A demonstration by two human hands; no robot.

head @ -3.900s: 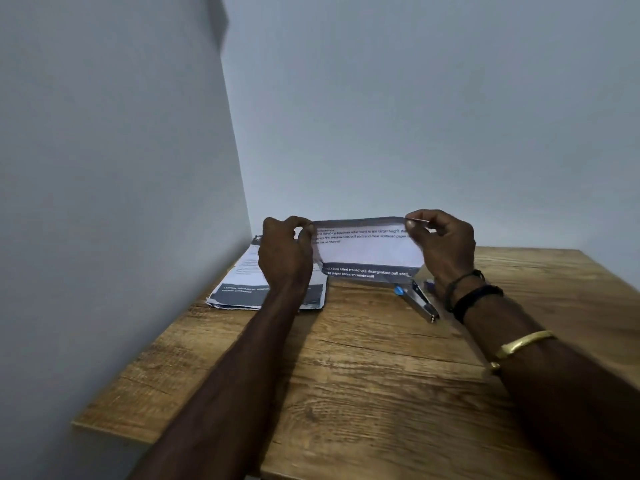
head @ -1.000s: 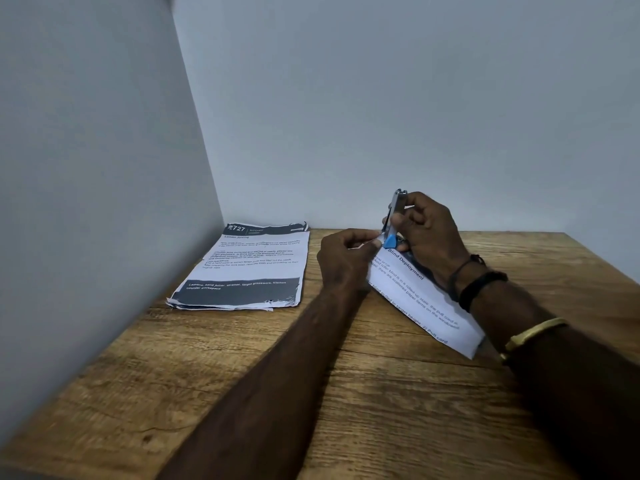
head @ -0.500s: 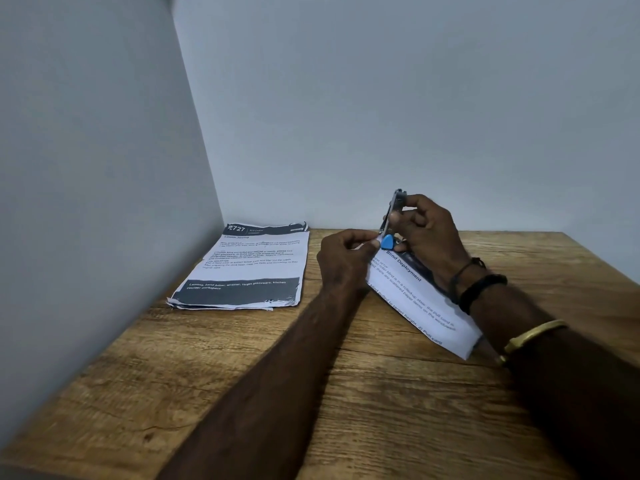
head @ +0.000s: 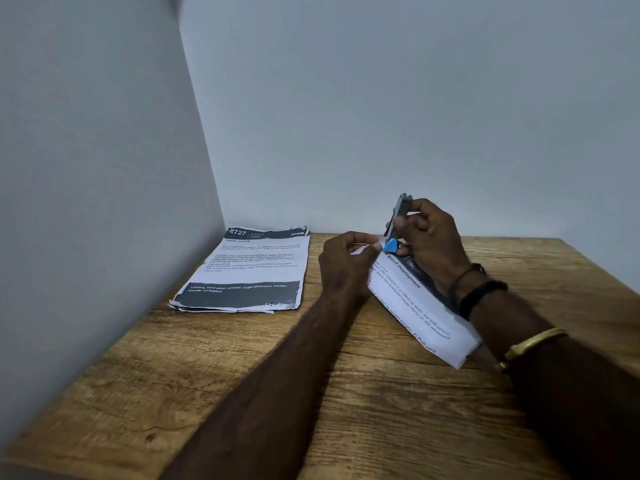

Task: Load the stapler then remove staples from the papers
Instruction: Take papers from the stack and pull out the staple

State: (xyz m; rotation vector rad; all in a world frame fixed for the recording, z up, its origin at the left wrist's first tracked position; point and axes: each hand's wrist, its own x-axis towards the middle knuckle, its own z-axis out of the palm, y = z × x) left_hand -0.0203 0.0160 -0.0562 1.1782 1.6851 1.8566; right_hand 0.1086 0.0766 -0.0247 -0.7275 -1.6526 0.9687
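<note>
**Stapler's blue tip at the corner of a folded sheet**

Where my two hands meet at the far middle of the wooden table (head: 398, 410), much is hidden. My left hand (head: 341, 265) has its fingers closed in a pinch on the top corner of a folded printed sheet (head: 420, 317), and the knuckles cover the corner itself, so I cannot make out any staple. My right hand (head: 433, 242) is wrapped shut around a slim grey metal stapler (head: 399, 213), held nearly upright; its blue plastic tip (head: 392, 244) points down and touches the paper just beside my left fingertips. My palm hides most of the stapler's body.

This sheet slants toward me, white with a dark band along its right edge and small black print, partly legible as "Blind Deployment." My right wrist, with black cord bracelets (head: 479, 294) and a gold bangle (head: 533, 342), covers its far side.

To the left, well apart, a stack of printed papers (head: 249, 268) lies flat near the corner of the grey walls, with ragged lower edges and dark header and footer bands. Table grain is rough, warm brown.
</note>
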